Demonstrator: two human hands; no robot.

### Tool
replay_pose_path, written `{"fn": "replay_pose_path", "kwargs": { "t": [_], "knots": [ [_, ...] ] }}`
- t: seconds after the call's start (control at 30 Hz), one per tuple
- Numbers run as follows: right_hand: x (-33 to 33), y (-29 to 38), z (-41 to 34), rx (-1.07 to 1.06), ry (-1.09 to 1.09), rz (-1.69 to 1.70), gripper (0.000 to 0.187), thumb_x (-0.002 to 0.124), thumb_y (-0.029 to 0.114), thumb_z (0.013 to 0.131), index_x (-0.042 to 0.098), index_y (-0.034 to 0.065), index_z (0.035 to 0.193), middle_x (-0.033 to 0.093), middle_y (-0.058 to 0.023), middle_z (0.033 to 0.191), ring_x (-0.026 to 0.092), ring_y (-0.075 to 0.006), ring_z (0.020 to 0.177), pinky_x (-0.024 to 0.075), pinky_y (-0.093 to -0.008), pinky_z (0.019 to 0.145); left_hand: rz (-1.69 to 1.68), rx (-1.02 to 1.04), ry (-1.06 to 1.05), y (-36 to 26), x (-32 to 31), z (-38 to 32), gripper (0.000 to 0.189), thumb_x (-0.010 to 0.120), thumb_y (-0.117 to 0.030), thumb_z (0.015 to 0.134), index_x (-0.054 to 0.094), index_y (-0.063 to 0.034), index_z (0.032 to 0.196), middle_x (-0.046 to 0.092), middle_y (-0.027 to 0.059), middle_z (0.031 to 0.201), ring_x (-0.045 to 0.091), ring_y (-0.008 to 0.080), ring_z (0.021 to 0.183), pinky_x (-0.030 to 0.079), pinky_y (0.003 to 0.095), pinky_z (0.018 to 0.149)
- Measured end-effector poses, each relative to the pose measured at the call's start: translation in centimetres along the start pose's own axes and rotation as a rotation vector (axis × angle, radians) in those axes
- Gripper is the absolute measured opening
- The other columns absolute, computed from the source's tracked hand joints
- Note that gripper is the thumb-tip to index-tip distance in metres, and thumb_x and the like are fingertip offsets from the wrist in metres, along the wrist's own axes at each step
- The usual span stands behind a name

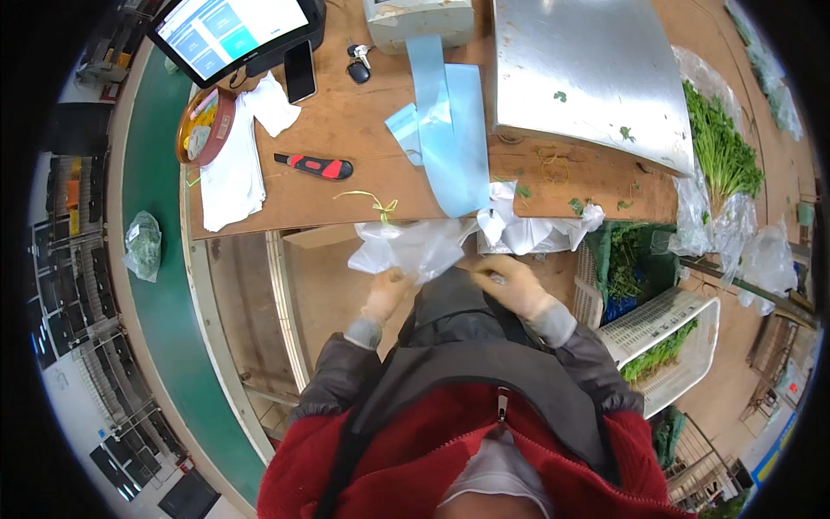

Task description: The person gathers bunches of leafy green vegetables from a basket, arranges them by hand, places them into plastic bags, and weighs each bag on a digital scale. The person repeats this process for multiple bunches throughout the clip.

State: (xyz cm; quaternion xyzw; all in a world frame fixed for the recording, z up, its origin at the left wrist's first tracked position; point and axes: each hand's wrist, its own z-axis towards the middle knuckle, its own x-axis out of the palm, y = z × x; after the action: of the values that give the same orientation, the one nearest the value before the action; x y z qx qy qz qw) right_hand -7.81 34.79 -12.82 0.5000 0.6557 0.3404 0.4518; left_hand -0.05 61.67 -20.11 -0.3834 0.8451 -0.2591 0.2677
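My gloved left hand [387, 292] has its fingers closed on the lower edge of a clear plastic bag [418, 250] at the table's front edge. To the right of it is my gloved right hand [512, 282], its fingers bent and slightly blurred; whether it holds anything is unclear. A yellow-green tie [385, 209] lies at the table edge just above the bag. Further bags [519, 230] hang over the edge above my right hand. Light blue plastic strips [454, 130] drape over the wooden table, and a red and black utility knife [314, 166] lies to their left.
A metal plate [583, 71] covers the table's right part, with leafy greens [720, 143] in plastic beyond it. White crates [703, 357] stand low on the right. At the left are a screen [227, 32], a phone [299, 71], a round box [214, 133] and a green conveyor belt [162, 311].
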Motion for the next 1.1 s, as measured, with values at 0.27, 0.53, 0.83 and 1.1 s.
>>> {"fn": "replay_pose_path", "kwargs": {
  "t": [0.27,0.53,0.83,1.1],
  "knots": [
    [0.1,-1.3,1.6,0.115,0.354,-0.186,0.053,0.056,0.052,0.078,0.068,0.0008,0.085,0.065,-0.0208,0.078,0.062,-0.0378,0.078,0.0482,-0.0407,0.075,0.687,0.609,0.026,-8.6,9.5,-7.8,0.029,0.067,-0.033,0.079,0.062,-0.0050,0.073,0.062,0.0102,0.065,0.059,0.0261,0.060,0.046,0.0369,0.056],
    [-8.4,-5.5,-9.0,0.278,-0.182,0.323,0.038,0.070,0.033,0.074,0.060,-0.0037,0.071,0.057,-0.0119,0.062,0.050,-0.0169,0.060,0.0430,-0.0328,0.058,0.667,0.538,0.239,-13.9,18.8,-10.6,0.035,0.065,-0.041,0.081,0.062,-0.0053,0.079,0.060,0.0116,0.066,0.059,0.0266,0.062,0.046,0.0365,0.059],
    [-14.4,-5.5,-17.4,0.132,-0.356,0.881,0.026,0.072,0.023,0.078,0.061,-0.0004,0.074,0.058,-0.0023,0.065,0.052,-0.0095,0.058,0.0430,-0.0239,0.051,0.608,0.529,0.417,-17.8,26.4,-10.9,0.051,0.066,-0.045,0.079,0.056,-0.0014,0.105,0.060,0.0129,0.086,0.057,0.0212,0.079,0.045,0.0305,0.071],
    [-19.1,-4.0,-19.1,0.061,-0.560,0.759,0.030,0.073,0.024,0.078,0.052,0.0048,0.068,0.049,0.0018,0.061,0.044,-0.0058,0.056,0.0373,-0.0229,0.050,0.286,0.574,0.429,-25.1,27.1,-11.1,0.016,0.063,-0.017,0.087,0.063,-0.0016,0.087,0.061,0.0010,0.076,0.054,0.0088,0.068,0.044,0.0242,0.064]
  ]
}}
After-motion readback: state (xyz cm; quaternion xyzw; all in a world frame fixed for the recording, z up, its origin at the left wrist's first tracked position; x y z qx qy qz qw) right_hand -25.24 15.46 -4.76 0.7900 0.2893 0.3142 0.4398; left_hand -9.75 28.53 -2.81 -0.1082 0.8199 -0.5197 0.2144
